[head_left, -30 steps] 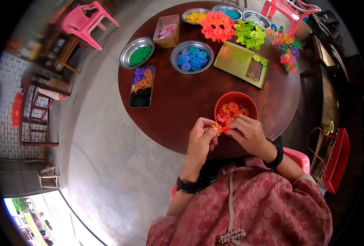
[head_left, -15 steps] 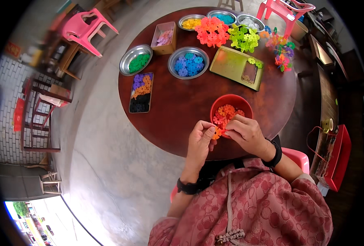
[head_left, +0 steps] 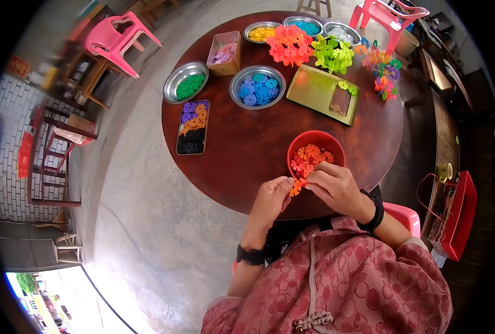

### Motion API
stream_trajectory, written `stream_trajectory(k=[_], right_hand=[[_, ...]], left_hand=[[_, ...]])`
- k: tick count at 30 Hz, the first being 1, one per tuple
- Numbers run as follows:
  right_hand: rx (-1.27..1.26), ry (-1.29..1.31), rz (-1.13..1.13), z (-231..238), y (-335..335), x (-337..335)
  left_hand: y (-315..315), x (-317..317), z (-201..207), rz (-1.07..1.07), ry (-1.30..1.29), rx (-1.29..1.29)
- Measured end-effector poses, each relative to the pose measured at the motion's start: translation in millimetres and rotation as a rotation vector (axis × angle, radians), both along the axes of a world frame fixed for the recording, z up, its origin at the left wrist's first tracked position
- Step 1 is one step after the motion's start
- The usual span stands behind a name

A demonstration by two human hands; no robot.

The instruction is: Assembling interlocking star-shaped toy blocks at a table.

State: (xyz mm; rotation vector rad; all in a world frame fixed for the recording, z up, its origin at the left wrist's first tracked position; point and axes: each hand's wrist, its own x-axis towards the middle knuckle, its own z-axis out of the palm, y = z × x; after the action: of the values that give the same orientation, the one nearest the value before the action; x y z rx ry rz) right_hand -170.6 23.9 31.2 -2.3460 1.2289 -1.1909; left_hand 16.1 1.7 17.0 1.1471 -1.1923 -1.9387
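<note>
Only got the head cam here, so that's the one view: the left hand (head_left: 271,197) has an orange notched disc (head_left: 295,189) pinched between thumb and index finger, just in front of the near rim of a red plastic bowl (head_left: 341,148). The right hand (head_left: 336,186) is right up against it, fingers closed on a small red piece (head_left: 303,182) that meets the disc's edge; its fingertips cover most of that piece, so I can't tell if the two are slotted together or only touching. Left hand's other fingers are curled and partly hidden. The right hand also blocks the bowl's near side, though you can see a heap of red and orange discs (head_left: 309,157) inside. Further out on the round dark-brown counter (head_left: 242,150) there's a rectangular tray of purple, orange and black pieces (head_left: 193,128), a metal bowl of blue ones, and a gold-green tray (head_left: 314,89). Behind that sit a red openwork ball (head_left: 290,44) and a lime-green one (head_left: 334,54), both overlapping the metal bowls in back. The multicolored cluster (head_left: 385,72) on the right is too tangled to make out. The pink seat (head_left: 403,217) is mostly hidden by the person's body.
</note>
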Motion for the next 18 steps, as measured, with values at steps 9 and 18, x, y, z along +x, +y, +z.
stream_trajectory(k=[9,18], right_hand=[[-0.034,0.020,-0.019,5.1,1.8,-0.3],[-0.063,0.049,-0.065,6.2,9.0,-1.4]], left_hand=[[-3.1,2.8,-7.3,-0.016,-0.007,-0.142],[7.6,-7.4,-3.3,0.010,0.128,0.007]])
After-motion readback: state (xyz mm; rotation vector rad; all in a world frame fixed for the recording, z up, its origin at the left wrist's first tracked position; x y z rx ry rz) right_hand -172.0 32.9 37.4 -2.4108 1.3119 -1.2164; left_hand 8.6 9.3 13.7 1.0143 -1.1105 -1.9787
